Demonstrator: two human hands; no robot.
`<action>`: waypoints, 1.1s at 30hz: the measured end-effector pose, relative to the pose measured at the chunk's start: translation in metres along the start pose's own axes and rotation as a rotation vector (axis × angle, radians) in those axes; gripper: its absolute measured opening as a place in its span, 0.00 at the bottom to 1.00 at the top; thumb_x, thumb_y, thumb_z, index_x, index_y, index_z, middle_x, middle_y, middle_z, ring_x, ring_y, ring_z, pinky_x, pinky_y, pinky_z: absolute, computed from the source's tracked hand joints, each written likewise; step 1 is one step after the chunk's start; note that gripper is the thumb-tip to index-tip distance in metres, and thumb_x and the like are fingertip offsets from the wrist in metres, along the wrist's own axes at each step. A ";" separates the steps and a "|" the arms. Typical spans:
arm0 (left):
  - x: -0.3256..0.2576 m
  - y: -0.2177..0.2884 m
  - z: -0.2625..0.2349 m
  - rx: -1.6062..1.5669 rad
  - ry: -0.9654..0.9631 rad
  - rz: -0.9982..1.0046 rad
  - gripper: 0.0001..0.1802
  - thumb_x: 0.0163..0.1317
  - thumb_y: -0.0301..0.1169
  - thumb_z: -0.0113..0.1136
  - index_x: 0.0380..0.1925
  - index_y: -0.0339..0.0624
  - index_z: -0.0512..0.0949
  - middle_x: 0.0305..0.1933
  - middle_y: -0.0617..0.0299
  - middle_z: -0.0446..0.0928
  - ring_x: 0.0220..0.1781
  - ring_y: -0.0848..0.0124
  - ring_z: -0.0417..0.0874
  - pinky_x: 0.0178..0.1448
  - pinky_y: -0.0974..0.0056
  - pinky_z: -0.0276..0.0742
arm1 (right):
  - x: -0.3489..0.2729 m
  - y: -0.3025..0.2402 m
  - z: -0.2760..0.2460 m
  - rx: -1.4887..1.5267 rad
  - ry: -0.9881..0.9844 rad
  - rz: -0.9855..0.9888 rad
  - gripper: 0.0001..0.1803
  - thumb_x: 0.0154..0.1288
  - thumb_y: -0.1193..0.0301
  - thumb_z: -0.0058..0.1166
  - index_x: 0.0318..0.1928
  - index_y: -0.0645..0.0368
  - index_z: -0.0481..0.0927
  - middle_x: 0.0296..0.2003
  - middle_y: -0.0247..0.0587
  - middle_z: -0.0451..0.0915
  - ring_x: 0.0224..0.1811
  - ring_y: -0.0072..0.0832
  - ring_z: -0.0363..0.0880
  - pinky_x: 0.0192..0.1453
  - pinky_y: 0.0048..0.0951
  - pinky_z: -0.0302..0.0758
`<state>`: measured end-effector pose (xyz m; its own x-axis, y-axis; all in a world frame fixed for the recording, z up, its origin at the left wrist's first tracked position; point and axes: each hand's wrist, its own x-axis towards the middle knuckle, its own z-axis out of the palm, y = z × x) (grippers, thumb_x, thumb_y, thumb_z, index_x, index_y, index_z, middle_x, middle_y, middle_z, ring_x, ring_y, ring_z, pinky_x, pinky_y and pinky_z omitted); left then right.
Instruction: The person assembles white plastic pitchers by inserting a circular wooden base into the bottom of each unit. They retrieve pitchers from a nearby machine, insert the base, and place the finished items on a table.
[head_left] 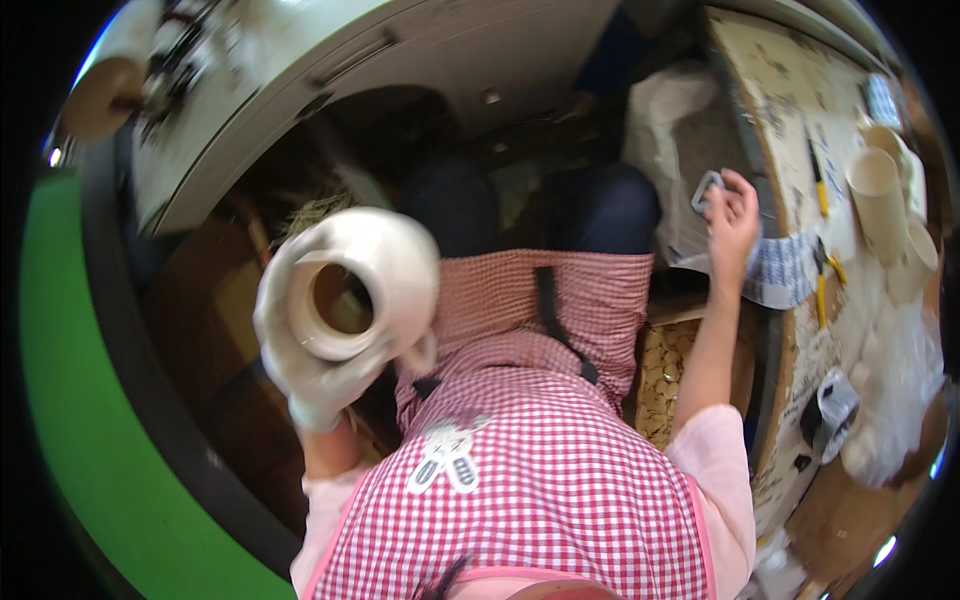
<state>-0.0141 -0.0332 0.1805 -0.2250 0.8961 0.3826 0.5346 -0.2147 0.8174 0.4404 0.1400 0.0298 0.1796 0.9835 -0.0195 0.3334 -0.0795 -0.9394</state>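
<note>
My left hand [318,398], in a white glove, is wrapped round a white glossy ceramic pot [395,265]. The pot is tipped so that its round, rimmed mouth faces up towards me, and a blurred handle shows on its lower right side. Off to the right, by the workbench edge, my bare right hand [737,215] pinches a small grey-and-white piece [706,192] between its fingertips. That piece looks flat, but its kind is not clear. Just below the right hand, a sheet of blue-and-white labels [782,272] hangs over the bench edge.
A worn workbench [775,90] on the right bears yellow-handled pliers [825,280], a yellow-handled knife [819,185], cream cylindrical vessels [878,200] and a clear plastic bag [900,370]. A pale bag-lined bin [675,120] stands beside it. A green surface [90,400] runs along the left.
</note>
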 end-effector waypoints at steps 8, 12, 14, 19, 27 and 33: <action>-0.004 0.010 0.023 0.144 -0.014 0.250 0.58 0.42 0.36 0.87 0.73 0.34 0.66 0.59 0.50 0.83 0.62 0.54 0.84 0.67 0.49 0.76 | -0.103 -0.137 0.048 -0.436 -0.193 -0.320 0.07 0.68 0.74 0.66 0.43 0.63 0.85 0.42 0.35 0.85 0.37 0.25 0.82 0.43 0.25 0.78; -0.012 0.014 0.020 0.177 -0.017 0.336 0.59 0.43 0.39 0.87 0.74 0.34 0.65 0.60 0.53 0.83 0.62 0.53 0.84 0.67 0.48 0.76 | -0.136 -0.197 0.077 0.178 -0.488 -0.554 0.15 0.67 0.77 0.66 0.53 0.61 0.83 0.53 0.45 0.83 0.50 0.32 0.85 0.52 0.31 0.82; -0.015 0.018 0.019 0.196 -0.045 0.341 0.60 0.42 0.40 0.87 0.75 0.35 0.64 0.61 0.54 0.83 0.63 0.53 0.83 0.68 0.49 0.75 | -0.155 -0.220 0.092 0.605 -0.807 -0.294 0.25 0.68 0.80 0.63 0.65 0.61 0.77 0.59 0.49 0.82 0.57 0.36 0.86 0.57 0.32 0.84; -0.022 0.025 0.020 0.236 -0.077 0.352 0.62 0.39 0.42 0.87 0.74 0.34 0.64 0.63 0.55 0.81 0.65 0.53 0.81 0.70 0.49 0.73 | -0.172 -0.247 0.118 -0.047 -0.778 -0.756 0.26 0.60 0.86 0.61 0.61 0.63 0.82 0.55 0.51 0.85 0.52 0.39 0.89 0.52 0.32 0.87; -0.022 0.016 0.028 0.252 -0.061 0.420 0.51 0.41 0.37 0.84 0.67 0.32 0.73 0.65 0.49 0.80 0.66 0.51 0.81 0.72 0.47 0.73 | -0.191 -0.237 0.134 -0.538 -0.583 -1.078 0.20 0.61 0.75 0.61 0.54 0.65 0.85 0.54 0.57 0.85 0.41 0.37 0.91 0.40 0.34 0.89; -0.020 0.020 0.029 0.226 -0.091 0.409 0.51 0.40 0.39 0.86 0.67 0.33 0.74 0.64 0.50 0.81 0.66 0.52 0.81 0.73 0.47 0.72 | -0.162 -0.241 0.139 -0.645 -0.795 -1.192 0.14 0.58 0.74 0.63 0.45 0.63 0.88 0.42 0.47 0.89 0.37 0.35 0.90 0.39 0.32 0.87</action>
<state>0.0247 -0.0445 0.1765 0.1082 0.7881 0.6060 0.7305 -0.4765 0.4892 0.2021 0.0228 0.2116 -0.9102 0.3417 0.2340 0.2833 0.9259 -0.2499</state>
